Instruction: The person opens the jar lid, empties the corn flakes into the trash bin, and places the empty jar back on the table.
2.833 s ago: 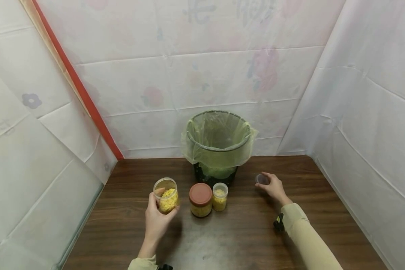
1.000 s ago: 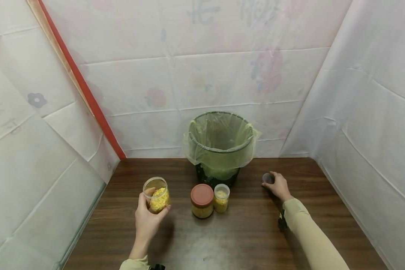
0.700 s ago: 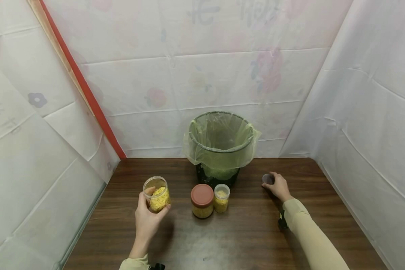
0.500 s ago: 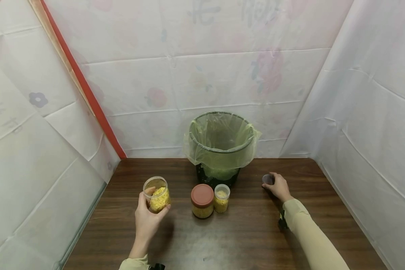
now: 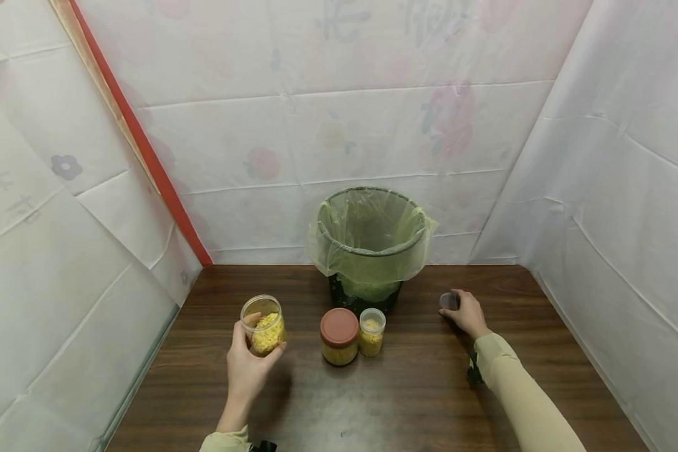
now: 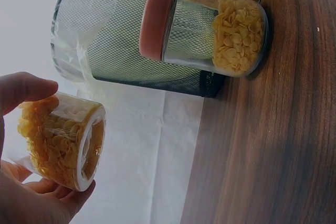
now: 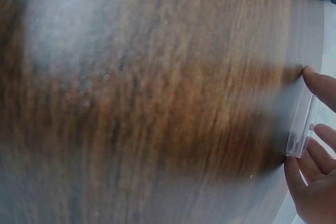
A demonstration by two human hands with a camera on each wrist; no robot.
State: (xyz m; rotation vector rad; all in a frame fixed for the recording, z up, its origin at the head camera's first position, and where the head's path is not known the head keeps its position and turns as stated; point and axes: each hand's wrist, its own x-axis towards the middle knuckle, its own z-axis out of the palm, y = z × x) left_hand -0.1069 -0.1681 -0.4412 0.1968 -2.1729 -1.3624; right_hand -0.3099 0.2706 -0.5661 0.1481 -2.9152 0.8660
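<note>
My left hand [image 5: 247,370] grips a clear, lidless jar [image 5: 269,342] partly filled with yellow flakes. In the left wrist view the fingers and thumb curl round this jar [image 6: 65,140], held up off the table with its base showing. At the right, my right hand [image 5: 466,314] holds a small clear lid [image 5: 446,301] by its edge at the table top. The right wrist view shows thumb and fingertips about the thin lid [image 7: 302,129]. Between the hands stand a glass jar with a reddish-brown lid [image 5: 339,336] and a narrower clear-capped jar [image 5: 371,336], both containing flakes.
A dark mesh bin [image 5: 367,298] with a pale yellow-green liner bag [image 5: 367,267] over its rim stands behind the two jars. White printed sheeting [image 5: 260,125] encloses the back and sides of the brown wooden table [image 5: 384,402]. A red strip [image 5: 141,138] runs down the back left corner.
Since the earliest frame, my left hand has shifted left with its open jar and my right hand slightly right with the lid. Over the last second both hands stay nearly still.
</note>
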